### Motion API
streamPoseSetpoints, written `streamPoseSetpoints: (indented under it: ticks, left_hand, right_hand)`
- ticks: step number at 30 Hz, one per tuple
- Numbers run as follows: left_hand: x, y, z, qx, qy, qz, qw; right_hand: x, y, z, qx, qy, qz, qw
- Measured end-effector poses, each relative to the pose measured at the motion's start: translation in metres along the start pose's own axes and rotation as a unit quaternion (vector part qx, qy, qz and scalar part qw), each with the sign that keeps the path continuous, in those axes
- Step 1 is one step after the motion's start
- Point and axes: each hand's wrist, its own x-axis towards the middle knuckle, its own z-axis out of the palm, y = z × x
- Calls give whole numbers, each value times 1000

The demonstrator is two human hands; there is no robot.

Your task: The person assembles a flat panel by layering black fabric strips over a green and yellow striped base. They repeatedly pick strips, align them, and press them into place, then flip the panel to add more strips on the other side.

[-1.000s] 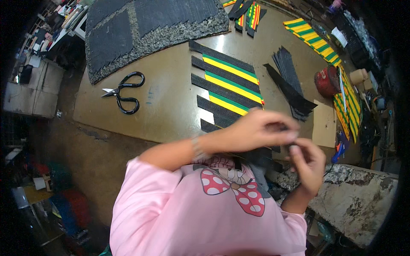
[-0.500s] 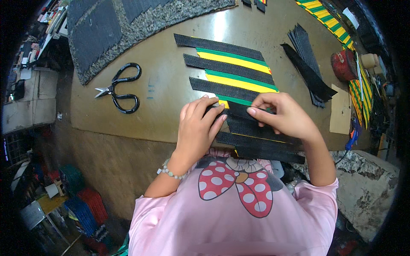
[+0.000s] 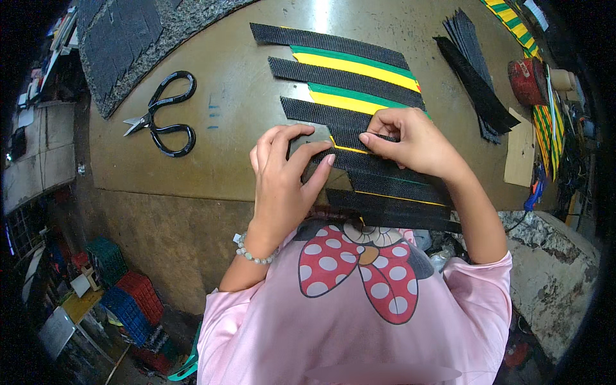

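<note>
Pressing flat on a black strip (image 3: 359,138), the left hand (image 3: 282,173) and right hand (image 3: 407,141) pinch it; a red tin (image 3: 527,81) sits right of it, contents unseen.

A pink short-sleeved cotton T-shirt (image 3: 359,321) bears a large red bow print with white polka dots (image 3: 356,269); a pale beaded bracelet (image 3: 253,251) circles the left wrist.

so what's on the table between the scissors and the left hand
Nothing lies there: in the head view the stretch of brown table between the black-handled scissors and the left hand is bare, apart from faint blue marks on the surface.
</note>
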Motion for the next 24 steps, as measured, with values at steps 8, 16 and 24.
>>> streamPoseSetpoints:
  ticks: [8,16,24]
  left_hand:
    - [4,9,2,10,-5,-39,999]
    - [20,8,11,-2,47,-63,997]
    - [24,9,14,41,20,-76,996]
  right_hand:
    - [0,-3,1,16,-2,-5,1000]
    - [4,3,3,-35,15,-26,999]
    - [7,12,6,-14,31,-66,997]
